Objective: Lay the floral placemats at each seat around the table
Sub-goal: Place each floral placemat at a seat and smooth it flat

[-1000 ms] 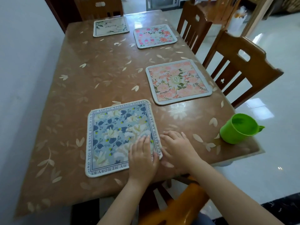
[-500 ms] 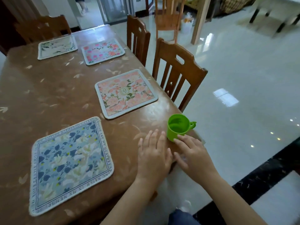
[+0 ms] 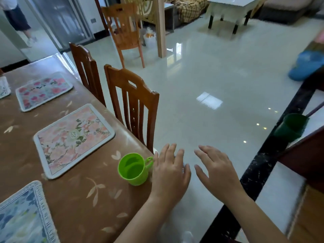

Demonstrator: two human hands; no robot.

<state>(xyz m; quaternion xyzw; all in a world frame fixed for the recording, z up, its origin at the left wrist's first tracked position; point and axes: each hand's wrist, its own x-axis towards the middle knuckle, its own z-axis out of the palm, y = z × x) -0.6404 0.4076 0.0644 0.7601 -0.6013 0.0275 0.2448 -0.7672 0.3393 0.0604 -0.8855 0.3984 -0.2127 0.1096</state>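
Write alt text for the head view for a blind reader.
A person's open left hand is beside a green mug at the corner of a brown table; the open right hand is held over the floor. A pink floral placemat lies before a wooden chair, a blue placemat nearer.

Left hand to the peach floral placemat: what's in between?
The green cup, upright on the leaf-print tablecloth, its handle toward the left hand. Beyond the cup, only bare cloth up to the peach floral placemat. Shown in the head view.
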